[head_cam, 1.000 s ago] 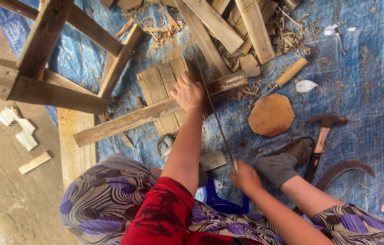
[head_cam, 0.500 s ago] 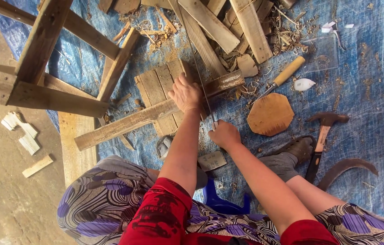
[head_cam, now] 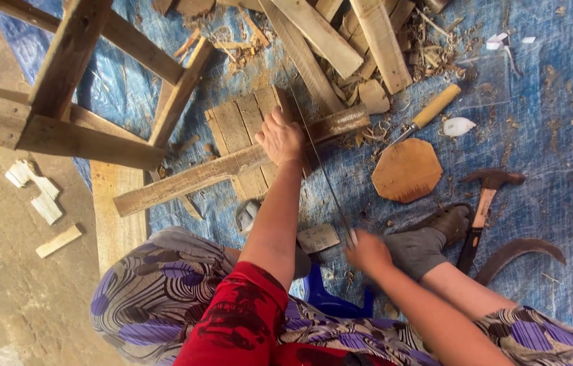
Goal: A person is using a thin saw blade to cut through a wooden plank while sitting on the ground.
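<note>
Head view, left hand point(head_cam: 280, 137) flat on wooden batten point(head_cam: 232, 166), blurred right hand point(head_cam: 366, 252) grip pinching saw point(head_cam: 324, 173), handle hidden

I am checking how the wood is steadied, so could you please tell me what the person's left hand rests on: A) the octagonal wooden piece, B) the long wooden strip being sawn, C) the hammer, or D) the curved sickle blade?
B: the left hand presses flat on the long wooden strip, while the right hand grips the saw crossing it.

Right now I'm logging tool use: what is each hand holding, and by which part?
The right hand grips a handsaw at its handle end. The left hand grasps nothing; it presses flat on the wooden slat being cut.
</note>
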